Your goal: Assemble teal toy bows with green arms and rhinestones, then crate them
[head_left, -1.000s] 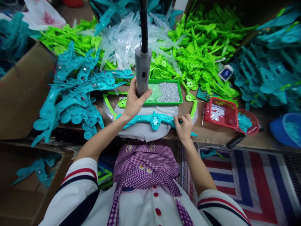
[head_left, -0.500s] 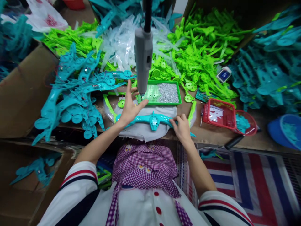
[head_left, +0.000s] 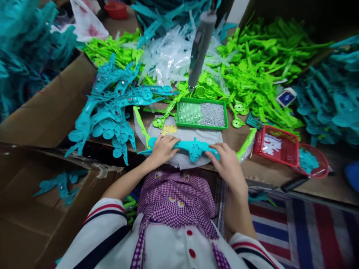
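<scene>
A long turquoise plastic toy part (head_left: 195,151), wing-shaped with a raised hub in the middle, lies across a pale cloth (head_left: 182,162) at the table's front edge. My left hand (head_left: 164,149) is closed over its left arm, fingers on top. At the other end, my right hand (head_left: 228,162) grips the right arm between thumb and fingers. Beyond the part stands a green tray (head_left: 202,127) with small silvery pieces heaped in its right half. A grey electric screwdriver (head_left: 200,52) hangs tilted above the tray, touched by neither hand.
Assembled turquoise parts (head_left: 112,108) are piled left, beside a cardboard box (head_left: 53,89). Lime-green parts (head_left: 258,71) and clear strips (head_left: 165,56) heap up behind. On the right are a red basket (head_left: 280,158) of white pieces and a red bowl (head_left: 322,170) of turquoise pieces.
My left hand has come away from beside the screwdriver and down onto the turquoise part. The screwdriver has swung up and tilted. The view has shifted leftward.
</scene>
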The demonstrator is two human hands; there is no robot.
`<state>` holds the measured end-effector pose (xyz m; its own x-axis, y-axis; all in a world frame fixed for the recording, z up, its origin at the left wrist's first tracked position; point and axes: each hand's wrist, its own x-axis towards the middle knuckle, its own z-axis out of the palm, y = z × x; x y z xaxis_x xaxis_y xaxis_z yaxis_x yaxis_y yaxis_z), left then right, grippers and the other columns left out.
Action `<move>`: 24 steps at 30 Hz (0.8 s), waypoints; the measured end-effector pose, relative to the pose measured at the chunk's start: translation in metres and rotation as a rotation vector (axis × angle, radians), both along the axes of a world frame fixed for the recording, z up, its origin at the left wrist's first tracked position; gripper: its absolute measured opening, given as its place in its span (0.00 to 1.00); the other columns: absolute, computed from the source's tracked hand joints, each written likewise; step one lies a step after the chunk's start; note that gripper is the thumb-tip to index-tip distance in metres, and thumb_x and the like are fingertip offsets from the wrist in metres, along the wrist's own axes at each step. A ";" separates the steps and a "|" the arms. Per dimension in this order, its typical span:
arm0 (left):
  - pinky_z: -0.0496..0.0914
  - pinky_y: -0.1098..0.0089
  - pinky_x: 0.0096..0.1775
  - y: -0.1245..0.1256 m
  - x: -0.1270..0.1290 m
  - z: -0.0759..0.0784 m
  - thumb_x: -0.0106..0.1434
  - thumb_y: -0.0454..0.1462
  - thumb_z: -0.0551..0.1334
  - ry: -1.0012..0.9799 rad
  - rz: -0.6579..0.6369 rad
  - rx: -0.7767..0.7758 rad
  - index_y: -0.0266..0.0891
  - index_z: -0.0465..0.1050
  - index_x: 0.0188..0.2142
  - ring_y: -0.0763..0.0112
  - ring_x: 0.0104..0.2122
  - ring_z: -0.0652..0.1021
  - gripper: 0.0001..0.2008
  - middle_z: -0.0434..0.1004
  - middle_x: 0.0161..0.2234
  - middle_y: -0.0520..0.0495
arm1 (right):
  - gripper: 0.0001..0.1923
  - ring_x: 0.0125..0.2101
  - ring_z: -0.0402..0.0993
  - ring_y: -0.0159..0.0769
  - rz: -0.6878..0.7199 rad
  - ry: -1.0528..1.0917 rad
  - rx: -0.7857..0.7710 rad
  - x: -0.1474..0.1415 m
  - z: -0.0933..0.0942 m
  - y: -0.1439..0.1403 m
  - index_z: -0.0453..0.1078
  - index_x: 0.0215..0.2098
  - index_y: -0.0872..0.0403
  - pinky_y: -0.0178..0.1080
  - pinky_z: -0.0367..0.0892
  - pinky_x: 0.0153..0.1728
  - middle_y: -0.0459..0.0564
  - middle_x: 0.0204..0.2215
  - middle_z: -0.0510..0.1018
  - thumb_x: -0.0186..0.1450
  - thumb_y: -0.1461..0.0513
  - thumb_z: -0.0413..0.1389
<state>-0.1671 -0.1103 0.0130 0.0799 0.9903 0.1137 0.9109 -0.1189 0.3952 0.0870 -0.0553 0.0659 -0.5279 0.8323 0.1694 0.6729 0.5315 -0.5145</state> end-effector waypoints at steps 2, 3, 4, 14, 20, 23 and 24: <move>0.63 0.55 0.55 -0.005 0.002 0.000 0.63 0.37 0.67 -0.022 0.020 0.052 0.43 0.75 0.52 0.56 0.50 0.76 0.17 0.79 0.48 0.43 | 0.23 0.51 0.73 0.53 0.049 -0.183 0.023 0.009 -0.013 0.003 0.68 0.58 0.53 0.54 0.66 0.51 0.60 0.51 0.76 0.71 0.49 0.52; 0.63 0.55 0.55 -0.007 0.003 -0.001 0.63 0.36 0.67 -0.035 0.034 0.074 0.43 0.75 0.52 0.56 0.50 0.76 0.16 0.79 0.48 0.43 | 0.25 0.52 0.73 0.54 0.080 -0.236 0.011 0.010 -0.018 0.008 0.67 0.59 0.53 0.55 0.66 0.52 0.61 0.53 0.75 0.70 0.49 0.53; 0.63 0.55 0.55 -0.007 0.003 -0.002 0.63 0.36 0.66 -0.048 0.045 0.091 0.43 0.76 0.51 0.56 0.49 0.76 0.16 0.79 0.48 0.43 | 0.26 0.52 0.73 0.55 0.109 -0.270 -0.026 0.009 -0.023 0.014 0.66 0.60 0.53 0.54 0.66 0.51 0.61 0.54 0.76 0.69 0.48 0.53; 0.60 0.53 0.63 -0.063 -0.046 0.011 0.55 0.50 0.73 -0.459 0.667 0.608 0.42 0.70 0.59 0.50 0.63 0.66 0.34 0.67 0.61 0.37 | 0.23 0.31 0.75 0.40 0.166 0.025 -0.367 0.027 -0.022 0.039 0.74 0.44 0.54 0.39 0.67 0.34 0.50 0.33 0.81 0.65 0.44 0.56; 0.72 0.57 0.56 -0.082 -0.069 0.043 0.54 0.62 0.66 -1.513 0.610 0.255 0.39 0.77 0.47 0.49 0.57 0.74 0.33 0.79 0.50 0.38 | 0.23 0.38 0.77 0.43 0.286 0.119 -0.608 0.016 -0.024 0.047 0.75 0.45 0.53 0.41 0.71 0.39 0.51 0.38 0.81 0.64 0.45 0.58; 0.74 0.58 0.55 -0.075 -0.072 0.054 0.56 0.49 0.70 -1.688 0.574 0.197 0.39 0.78 0.45 0.51 0.55 0.77 0.22 0.82 0.48 0.40 | 0.19 0.44 0.76 0.47 0.133 0.226 -0.432 -0.003 -0.017 0.019 0.76 0.45 0.52 0.48 0.70 0.47 0.54 0.43 0.81 0.64 0.48 0.60; 0.74 0.58 0.55 -0.072 -0.073 0.055 0.56 0.44 0.69 -1.718 0.578 0.182 0.38 0.78 0.45 0.52 0.55 0.77 0.19 0.82 0.47 0.41 | 0.17 0.45 0.76 0.47 0.064 0.302 -0.384 -0.013 -0.014 0.002 0.77 0.44 0.51 0.49 0.70 0.49 0.54 0.44 0.80 0.64 0.49 0.60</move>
<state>-0.2398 -0.1819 0.0680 -0.5389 0.8153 -0.2118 -0.5094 -0.1151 0.8528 0.0744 -0.0529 0.0517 -0.5547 0.8320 0.0100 0.4359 0.3009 -0.8482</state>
